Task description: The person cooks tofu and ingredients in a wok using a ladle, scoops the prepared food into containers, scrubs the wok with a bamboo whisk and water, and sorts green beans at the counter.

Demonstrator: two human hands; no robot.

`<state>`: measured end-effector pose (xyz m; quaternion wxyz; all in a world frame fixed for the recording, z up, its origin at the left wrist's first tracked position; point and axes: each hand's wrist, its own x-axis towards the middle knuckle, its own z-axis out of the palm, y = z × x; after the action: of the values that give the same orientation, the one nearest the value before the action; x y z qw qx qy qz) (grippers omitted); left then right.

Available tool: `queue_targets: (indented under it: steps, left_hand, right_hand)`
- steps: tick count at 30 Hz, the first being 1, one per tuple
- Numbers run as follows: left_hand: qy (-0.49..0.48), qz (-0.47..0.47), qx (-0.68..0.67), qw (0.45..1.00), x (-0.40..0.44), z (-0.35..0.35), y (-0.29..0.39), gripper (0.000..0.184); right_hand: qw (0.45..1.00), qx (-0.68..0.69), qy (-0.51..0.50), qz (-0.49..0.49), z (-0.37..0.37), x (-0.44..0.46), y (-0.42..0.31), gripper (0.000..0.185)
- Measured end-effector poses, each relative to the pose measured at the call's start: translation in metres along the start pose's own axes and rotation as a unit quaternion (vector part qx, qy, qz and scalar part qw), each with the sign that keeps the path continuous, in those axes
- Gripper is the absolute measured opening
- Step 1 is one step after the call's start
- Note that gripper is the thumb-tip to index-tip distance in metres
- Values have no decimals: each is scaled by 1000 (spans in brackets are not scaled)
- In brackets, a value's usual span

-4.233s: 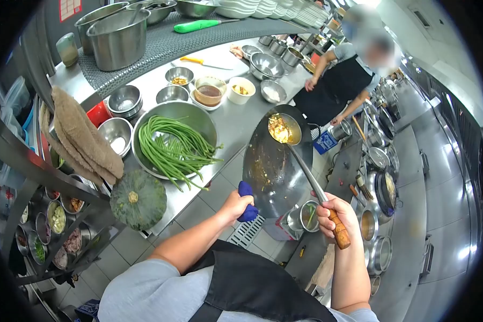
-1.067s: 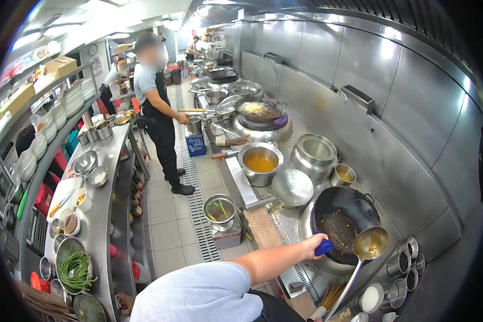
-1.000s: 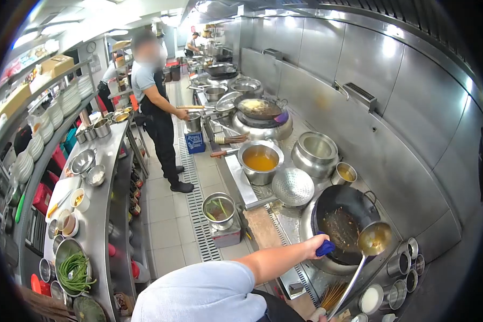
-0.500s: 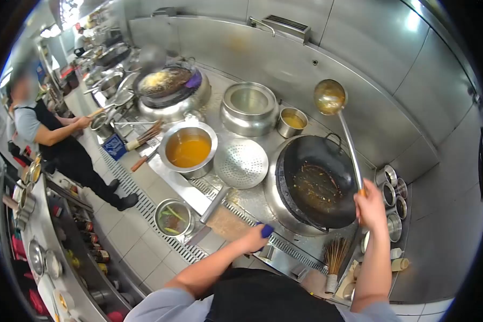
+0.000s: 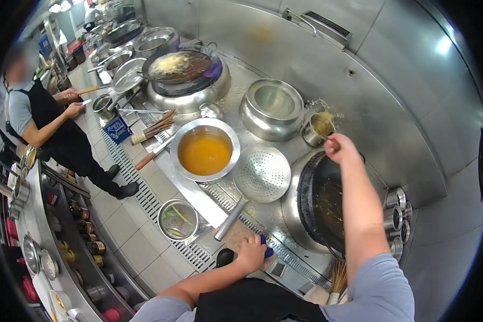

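My right hand (image 5: pixel 342 148) is closed round the ladle (image 5: pixel 323 137), whose bowl is down at the small metal pot (image 5: pixel 309 135); yellowish liquid splashes around its rim. My right forearm crosses over the black wok (image 5: pixel 327 201), which has oily brown residue inside and sits on a round burner. At the counter's front edge my left hand (image 5: pixel 251 253) is closed on a folded blue cloth (image 5: pixel 266 250). A perforated strainer (image 5: pixel 263 174) rests between the wok and a wide pot of orange liquid (image 5: pixel 206 153).
A lidless steel pot (image 5: pixel 272 112) stands behind the strainer. A bamboo brush (image 5: pixel 336 279) is by the front edge, with several metal containers (image 5: pixel 396 217) at the right. A co-worker (image 5: pixel 53 129) stands left near another wok (image 5: pixel 180 67). A pot with green vegetables (image 5: pixel 178 220) sits front left.
The ladle has come down from above the wok to the small pot, and liquid now splashes there. My right arm has reached forward over the wok. The view has shifted.
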<state>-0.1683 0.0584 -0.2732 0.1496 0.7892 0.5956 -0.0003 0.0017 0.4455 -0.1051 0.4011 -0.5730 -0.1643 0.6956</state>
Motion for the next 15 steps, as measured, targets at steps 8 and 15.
queue_targets:
  steps: [8, 15]
  left_hand:
    - [86, 37, -226, 970, -24, -41, -26, 49]
    - [141, 57, -278, 949, -43, -67, -49, 27]
  right_hand:
    - [716, -678, 112, -123, -22, -99, -42, 4]
    - [947, -314, 39, -50, -34, 9, 12, 13]
